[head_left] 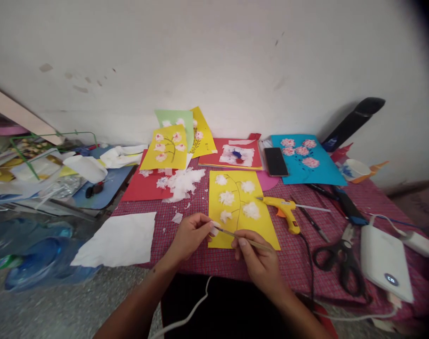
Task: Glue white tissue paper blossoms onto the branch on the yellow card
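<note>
My left hand [191,235] pinches a small piece of white tissue paper [214,230] between thumb and fingers. In my right hand [259,266] is a thin paintbrush [227,232], its tip against the tissue piece. Both hands are over the lower edge of a yellow sheet [266,230]. This sheet bears a drawn stem and several white tissue flowers [227,197]. Just right of it lies a yellow glue gun [287,209] with a glue stick poking out of its back. A heap of torn tissue [186,182] sits to the upper left.
Scissors [339,261], a white power bank [387,259] and a phone [276,161] lie on the right. Behind are a blue flower sheet [323,162] and a paint-stained tissue [237,155] on red paper. A large white tissue sheet [118,240] hangs slightly over the table's front left edge.
</note>
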Tool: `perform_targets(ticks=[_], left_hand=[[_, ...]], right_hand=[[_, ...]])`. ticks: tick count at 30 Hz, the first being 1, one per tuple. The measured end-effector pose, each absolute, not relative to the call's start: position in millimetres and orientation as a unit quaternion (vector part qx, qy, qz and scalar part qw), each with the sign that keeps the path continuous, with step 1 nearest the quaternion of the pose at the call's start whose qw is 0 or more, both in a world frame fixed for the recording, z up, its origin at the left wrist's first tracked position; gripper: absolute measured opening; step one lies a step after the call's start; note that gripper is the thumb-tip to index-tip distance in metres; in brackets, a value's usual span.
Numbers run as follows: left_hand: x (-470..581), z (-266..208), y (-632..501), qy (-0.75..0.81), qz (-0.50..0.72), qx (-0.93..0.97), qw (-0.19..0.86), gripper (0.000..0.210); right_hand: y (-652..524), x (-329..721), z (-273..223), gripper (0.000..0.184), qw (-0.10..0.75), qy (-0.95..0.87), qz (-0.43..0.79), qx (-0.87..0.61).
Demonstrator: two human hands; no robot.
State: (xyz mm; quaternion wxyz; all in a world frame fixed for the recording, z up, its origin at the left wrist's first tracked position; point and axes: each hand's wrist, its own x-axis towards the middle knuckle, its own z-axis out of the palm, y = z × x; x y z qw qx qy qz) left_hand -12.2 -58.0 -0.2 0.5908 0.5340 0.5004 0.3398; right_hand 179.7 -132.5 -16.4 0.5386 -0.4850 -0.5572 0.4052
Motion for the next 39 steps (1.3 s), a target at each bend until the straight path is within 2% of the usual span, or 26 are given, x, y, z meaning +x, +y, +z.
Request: perform_targets(ticks=[11,16,19,25,30,33,36,39], left_hand=[[-12.7,-5.3,-58.8,0.495,0.340,0.514,0.613,0.020],[-14.9,-6.4,-65.9,0.452,0.319,0.586,0.592,0.022],[-15.9,-5.8,-75.1,0.451,0.292,0.642,0.548,0.018],[-15.2,-3.1,-93.2,0.422,0.196,0.800,0.379,0.015],[-9.2,-2.6,-101.2,0.396,0.153,0.830,0.362,0.014],[-6.4,-3.4,-102.3,0.406,0.156,0.817,0.379,0.011],[-5.0,-4.1,-100.6,0.401,0.160,0.815,0.387,0.010],[-3.0,-4.9,-95.2,0.393,0.163,0.821,0.380,0.009]], right_hand=[[-132.7,180.2,-20.9,0.015,0.549,-0.549,0.399,-0.488],[-133.1,188.0,-20.0,0.016,0.532,-0.582,0.349,-0.506],[-138.8,195.2,-18.4,0.018,0.505,-0.613,0.348,-0.499],[-152.1,206.4,-14.9,0.022,0.451,-0.625,0.390,-0.503],[-151.3,204.8,-13.9,0.036,0.482,-0.595,0.380,-0.518],[-149.2,208.0,-15.5,0.026,0.512,-0.575,0.407,-0.491],[-145.8,214.9,-15.7,0.011,0.471,-0.589,0.465,-0.465],[-137.5,219.2,-11.7,0.010,0.453,-0.602,0.455,-0.474]])
